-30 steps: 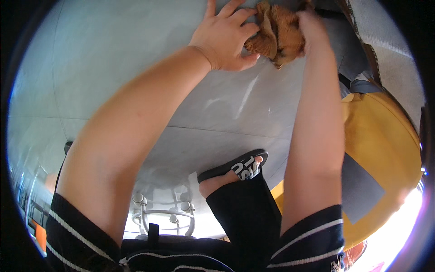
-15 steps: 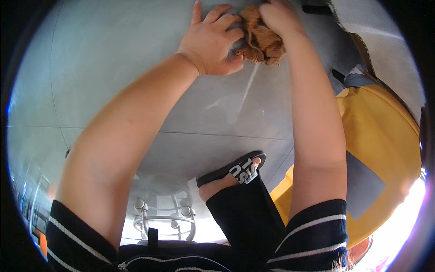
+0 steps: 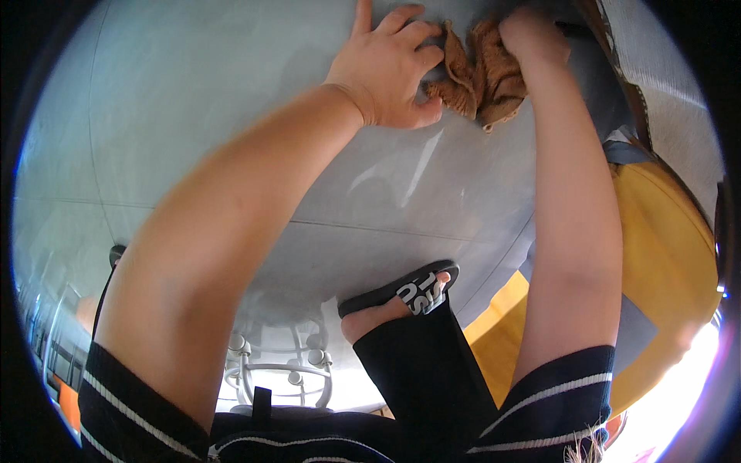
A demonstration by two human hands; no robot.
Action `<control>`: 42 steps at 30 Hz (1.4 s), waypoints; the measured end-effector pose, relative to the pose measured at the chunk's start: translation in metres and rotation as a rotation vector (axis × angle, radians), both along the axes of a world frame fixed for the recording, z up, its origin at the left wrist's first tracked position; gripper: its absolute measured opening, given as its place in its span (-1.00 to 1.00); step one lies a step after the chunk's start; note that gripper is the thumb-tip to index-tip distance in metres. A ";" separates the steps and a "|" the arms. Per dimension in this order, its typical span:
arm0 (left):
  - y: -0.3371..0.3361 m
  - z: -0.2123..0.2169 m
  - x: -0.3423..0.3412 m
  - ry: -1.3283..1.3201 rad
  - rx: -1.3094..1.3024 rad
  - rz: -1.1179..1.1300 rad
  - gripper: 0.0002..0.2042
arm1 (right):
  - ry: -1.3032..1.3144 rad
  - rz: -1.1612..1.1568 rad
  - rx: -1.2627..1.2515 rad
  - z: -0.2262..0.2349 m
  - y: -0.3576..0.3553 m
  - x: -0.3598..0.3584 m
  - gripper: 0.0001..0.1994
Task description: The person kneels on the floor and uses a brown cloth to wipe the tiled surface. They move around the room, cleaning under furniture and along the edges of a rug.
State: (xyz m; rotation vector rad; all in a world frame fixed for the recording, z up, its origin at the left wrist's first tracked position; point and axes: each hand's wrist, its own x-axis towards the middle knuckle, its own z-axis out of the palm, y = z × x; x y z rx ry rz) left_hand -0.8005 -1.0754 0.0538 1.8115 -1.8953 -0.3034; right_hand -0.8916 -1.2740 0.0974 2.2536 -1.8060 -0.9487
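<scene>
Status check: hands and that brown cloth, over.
Left hand flat beside brown knitted cloth, fingertips touching. Right hand gripping its far edge. Grey floor; nothing blocking.

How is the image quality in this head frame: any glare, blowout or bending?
Head view: blown-out white at the lower right rim; soft sheen streaks on the grey floor; floor seams bow with the fisheye; the left hand, right hand and brown cloth are slightly soft.
</scene>
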 end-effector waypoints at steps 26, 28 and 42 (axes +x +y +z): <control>0.001 -0.006 -0.005 -0.020 -0.040 0.017 -0.49 | -0.175 0.303 -0.104 -0.031 -0.002 -0.064 -0.64; -0.002 -0.001 -0.010 0.006 -0.056 0.000 -0.49 | -0.156 0.154 0.016 -0.032 -0.033 -0.060 -0.62; -0.016 0.123 -0.019 0.823 -0.114 -0.204 -0.67 | -0.745 -0.108 0.030 -0.007 0.132 -0.052 -0.43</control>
